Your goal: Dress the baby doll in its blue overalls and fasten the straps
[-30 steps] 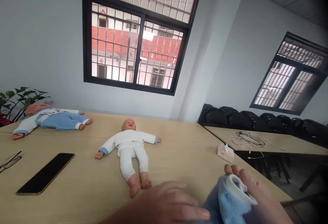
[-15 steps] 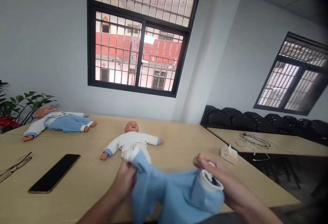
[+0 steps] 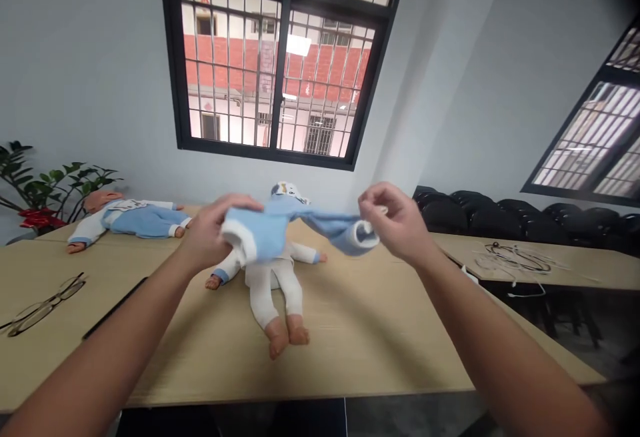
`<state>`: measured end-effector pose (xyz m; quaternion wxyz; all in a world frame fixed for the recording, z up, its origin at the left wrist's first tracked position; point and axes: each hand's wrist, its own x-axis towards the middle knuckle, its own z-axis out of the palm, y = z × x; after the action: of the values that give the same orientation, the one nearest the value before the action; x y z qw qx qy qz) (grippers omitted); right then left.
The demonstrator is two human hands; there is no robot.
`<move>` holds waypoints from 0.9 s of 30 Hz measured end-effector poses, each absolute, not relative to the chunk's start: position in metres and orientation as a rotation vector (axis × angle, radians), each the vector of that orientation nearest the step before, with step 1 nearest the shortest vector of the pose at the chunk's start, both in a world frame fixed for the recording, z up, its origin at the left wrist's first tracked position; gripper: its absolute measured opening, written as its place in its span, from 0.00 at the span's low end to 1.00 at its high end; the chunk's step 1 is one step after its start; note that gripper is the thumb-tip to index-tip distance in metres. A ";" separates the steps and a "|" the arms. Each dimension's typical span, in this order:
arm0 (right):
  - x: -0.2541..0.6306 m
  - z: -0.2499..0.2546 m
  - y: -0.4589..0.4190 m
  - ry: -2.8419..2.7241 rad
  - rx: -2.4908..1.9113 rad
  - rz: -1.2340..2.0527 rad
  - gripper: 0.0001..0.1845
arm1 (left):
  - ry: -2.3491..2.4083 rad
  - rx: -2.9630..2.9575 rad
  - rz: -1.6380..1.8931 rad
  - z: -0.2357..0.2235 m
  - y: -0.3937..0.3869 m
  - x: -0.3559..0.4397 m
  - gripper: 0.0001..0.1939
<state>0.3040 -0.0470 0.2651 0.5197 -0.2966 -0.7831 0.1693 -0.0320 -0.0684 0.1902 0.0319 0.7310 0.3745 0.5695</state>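
Note:
Light blue baby overalls (image 3: pixel 267 230) with white cuffs hang stretched in the air between my two hands. My left hand (image 3: pixel 213 227) is closed on the leg end with a wide white cuff. By the other leg's cuff, my right hand (image 3: pixel 393 220) pinches the fabric between thumb and fingers. A white printed part of the overalls shows at their far side. Behind and below them a baby doll (image 3: pixel 275 283) in a white top and white leggings lies on its back, feet toward me. The overalls hide its head and much of its chest.
Another doll (image 3: pixel 143 217) in blue and white lies at the table's (image 3: pixel 360 350) far left. Glasses (image 3: pixel 45 307) and a phone (image 3: pixel 115 307), partly behind my left forearm, lie on the left. Cables (image 3: pixel 523 257) rest on a second table at right, before black chairs (image 3: pixel 480 213).
Both hands have lifted the overalls up and away from me, over the doll. The doll's legs now show, while its head is covered from view. The camera view has tilted downward.

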 end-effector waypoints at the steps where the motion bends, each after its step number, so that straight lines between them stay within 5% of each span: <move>1: 0.304 0.252 -0.051 -1.965 -0.725 0.405 0.15 | 1.149 2.343 1.559 0.180 -0.073 -0.036 0.15; 5: 0.299 0.173 -0.061 -2.454 -0.825 0.548 0.08 | 1.168 2.400 0.755 0.120 -0.082 -0.044 0.19; 9: 0.294 0.110 -0.051 -2.812 -0.850 0.659 0.09 | 1.172 2.203 0.377 0.081 -0.083 -0.044 0.21; 18: 0.242 0.050 0.065 -2.520 -1.117 0.348 0.24 | 1.243 2.259 1.081 0.048 0.015 -0.020 0.23; 24: 0.215 0.004 0.082 -2.233 -0.902 0.436 0.07 | 1.332 2.346 1.099 0.001 0.051 -0.003 0.40; 27: 0.217 0.000 0.072 -2.072 -0.847 0.612 0.08 | 1.289 2.418 0.947 -0.005 0.047 -0.004 0.45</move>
<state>0.2166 0.0725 0.0001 0.3992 -0.3346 -0.8187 0.2419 -0.0038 0.0474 -0.0053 0.1212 0.8279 0.4413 0.3243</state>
